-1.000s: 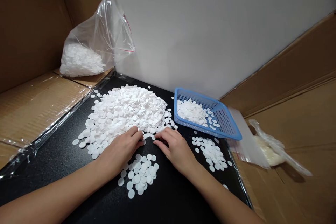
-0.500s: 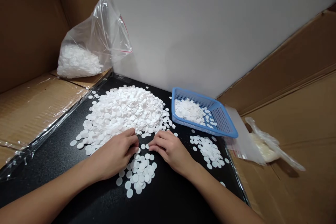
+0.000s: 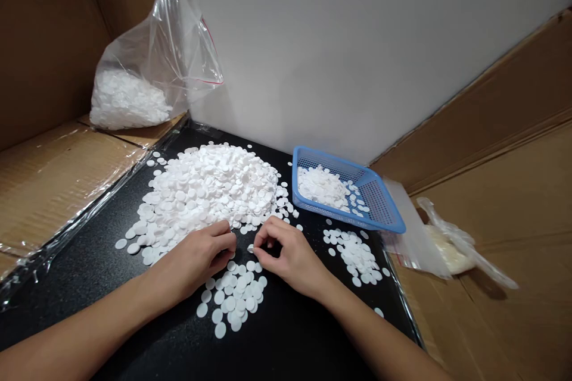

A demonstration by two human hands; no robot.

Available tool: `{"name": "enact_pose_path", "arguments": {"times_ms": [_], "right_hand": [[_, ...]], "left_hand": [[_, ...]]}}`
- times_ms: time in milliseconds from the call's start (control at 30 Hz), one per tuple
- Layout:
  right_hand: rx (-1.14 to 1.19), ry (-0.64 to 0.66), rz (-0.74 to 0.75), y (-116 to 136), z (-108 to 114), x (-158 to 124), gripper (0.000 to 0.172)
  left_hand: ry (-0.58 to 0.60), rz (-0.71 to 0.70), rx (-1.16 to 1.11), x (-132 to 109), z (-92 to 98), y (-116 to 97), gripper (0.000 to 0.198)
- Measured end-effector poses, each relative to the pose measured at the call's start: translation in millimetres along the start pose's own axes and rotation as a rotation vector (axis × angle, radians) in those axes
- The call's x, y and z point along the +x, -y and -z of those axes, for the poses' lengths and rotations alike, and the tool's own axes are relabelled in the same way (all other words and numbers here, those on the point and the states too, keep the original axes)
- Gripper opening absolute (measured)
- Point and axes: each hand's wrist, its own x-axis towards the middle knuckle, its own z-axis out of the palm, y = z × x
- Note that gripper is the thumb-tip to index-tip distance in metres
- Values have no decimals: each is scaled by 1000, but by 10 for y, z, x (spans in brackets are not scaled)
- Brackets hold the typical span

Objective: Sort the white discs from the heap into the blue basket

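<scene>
Small flat white discs lie in a large pile (image 3: 218,184) on the black tabletop. My left hand (image 3: 208,259) is closed at the pile's near edge, thumb and fingers pinched on a white disc whose edge just shows at the tips. Facing it, my right hand (image 3: 286,253) pinches a white disc (image 3: 251,248) between thumb and forefinger. A smaller scatter of discs (image 3: 239,294) spreads on the table below and between both hands. To the right of my right hand lies another small group of discs (image 3: 357,256).
A blue perforated basket (image 3: 388,205) holding white discs stands at the back right. On cardboard at the back left sits a clear zip bag (image 3: 129,98) partly filled with discs. Plastic bags (image 3: 451,253) lie right of the table. A pale wall (image 3: 335,53) rises behind.
My right hand has taken up a disc from between the hands, its fingers now more curled. The left hand stays in nearly the same place, pinched.
</scene>
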Motion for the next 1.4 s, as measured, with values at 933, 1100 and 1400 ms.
{"name": "enact_pose_path", "arguments": {"times_ms": [933, 1100, 1400], "right_hand": [[84, 38, 151, -7, -177, -98, 39], [183, 97, 157, 22, -161, -108, 36], [-231, -136, 174, -209, -195, 55, 13]], "left_hand": [[-192, 184, -194, -43, 307, -76, 21], [27, 56, -149, -79, 251, -102, 19], [108, -10, -187, -67, 118, -150, 24]]}}
